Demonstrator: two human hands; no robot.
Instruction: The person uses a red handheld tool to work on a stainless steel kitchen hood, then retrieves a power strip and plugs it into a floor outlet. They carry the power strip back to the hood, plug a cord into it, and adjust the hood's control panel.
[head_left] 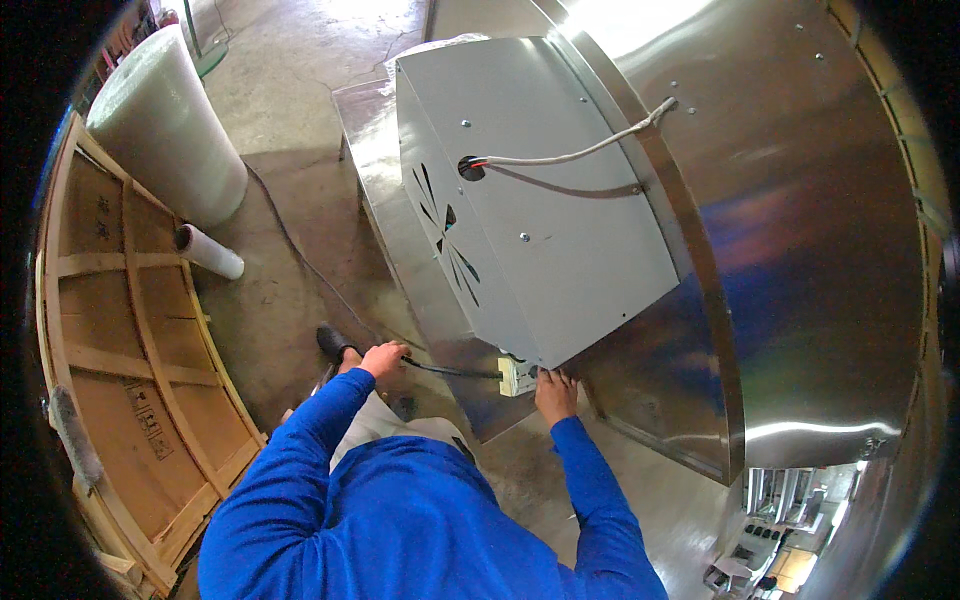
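My left hand is closed around a black cable, which runs rightward to a pale power socket block. Its right end is gripped by my right hand, whose fingertips are partly hidden against it. The block sits by the lower corner of a large light-grey metal housing. Slots fan out on the housing's left side, and a white cable leaves a round hole in its top with red wire showing at the opening.
A large curved stainless steel body adjoins the housing, with a metal ledge beneath. On the left lie a wood-framed crate panel, a tall bubble wrap roll and a small film roll. A dark cord crosses the floor.
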